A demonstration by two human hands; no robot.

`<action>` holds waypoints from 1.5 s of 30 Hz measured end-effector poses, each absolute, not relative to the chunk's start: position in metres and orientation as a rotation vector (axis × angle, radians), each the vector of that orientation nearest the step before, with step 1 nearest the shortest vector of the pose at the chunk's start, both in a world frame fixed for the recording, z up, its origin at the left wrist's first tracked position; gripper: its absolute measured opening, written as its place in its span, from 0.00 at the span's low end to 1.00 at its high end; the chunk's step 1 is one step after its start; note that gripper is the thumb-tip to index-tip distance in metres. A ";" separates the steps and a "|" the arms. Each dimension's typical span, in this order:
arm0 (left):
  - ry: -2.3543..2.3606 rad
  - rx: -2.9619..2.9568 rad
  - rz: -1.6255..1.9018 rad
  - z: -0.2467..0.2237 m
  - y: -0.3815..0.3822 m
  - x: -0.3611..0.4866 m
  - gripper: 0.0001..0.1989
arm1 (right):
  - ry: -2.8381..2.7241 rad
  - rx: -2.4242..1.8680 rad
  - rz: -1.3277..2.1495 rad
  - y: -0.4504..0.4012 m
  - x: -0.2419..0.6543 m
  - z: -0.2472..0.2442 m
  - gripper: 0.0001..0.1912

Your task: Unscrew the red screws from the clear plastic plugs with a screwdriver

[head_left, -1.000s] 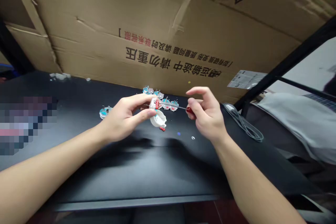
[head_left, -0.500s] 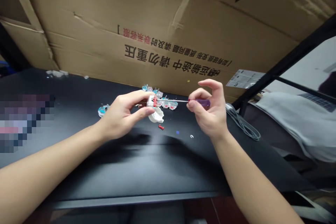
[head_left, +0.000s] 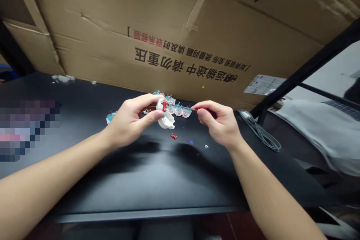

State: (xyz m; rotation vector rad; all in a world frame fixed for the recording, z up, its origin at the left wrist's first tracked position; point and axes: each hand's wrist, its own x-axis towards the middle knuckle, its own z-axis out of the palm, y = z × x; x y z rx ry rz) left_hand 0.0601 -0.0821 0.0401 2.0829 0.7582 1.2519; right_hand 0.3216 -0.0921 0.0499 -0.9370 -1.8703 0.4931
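My left hand (head_left: 131, 122) pinches a small white plastic part with a red piece (head_left: 164, 105) on it, between thumb and fingers. Below that part is a curved white shell (head_left: 167, 120); I cannot tell whether the two are joined. My right hand (head_left: 221, 122) is closed round the handle of a screwdriver (head_left: 181, 106), whose thin shaft points left with its tip at the red piece. The handle is mostly hidden by the fingers. On the table beneath lie a small red part (head_left: 173, 136), a blue bit (head_left: 191, 142) and a white C-shaped clip (head_left: 206, 146).
Several clear and blue plastic assemblies (head_left: 182, 111) stand behind my hands, and another blue one (head_left: 110, 117) is left of my left wrist. White pieces (head_left: 63, 78) lie at the back left. A cardboard sheet (head_left: 157, 18) backs the table; a grey cable (head_left: 261, 133) lies right.
My right fingers, partly raised before, have closed round the screwdriver handle and now cover it. The shaft tilts slightly more. My left hand keeps its hold on the white part.
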 end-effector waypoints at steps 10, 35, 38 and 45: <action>0.963 2.539 0.944 0.051 -0.070 0.049 0.22 | -1.935 -1.019 0.351 -0.083 0.321 0.041 0.11; 0.791 2.430 0.957 0.041 -0.084 0.067 0.17 | -1.769 -0.970 0.893 -0.103 0.280 0.031 0.11; 0.808 2.368 0.987 0.041 -0.084 0.067 0.19 | -1.766 -0.993 0.831 -0.102 0.282 0.032 0.10; 1.108 2.423 0.733 0.049 -0.067 0.047 0.20 | -1.801 -1.160 0.630 -0.092 0.292 0.027 0.06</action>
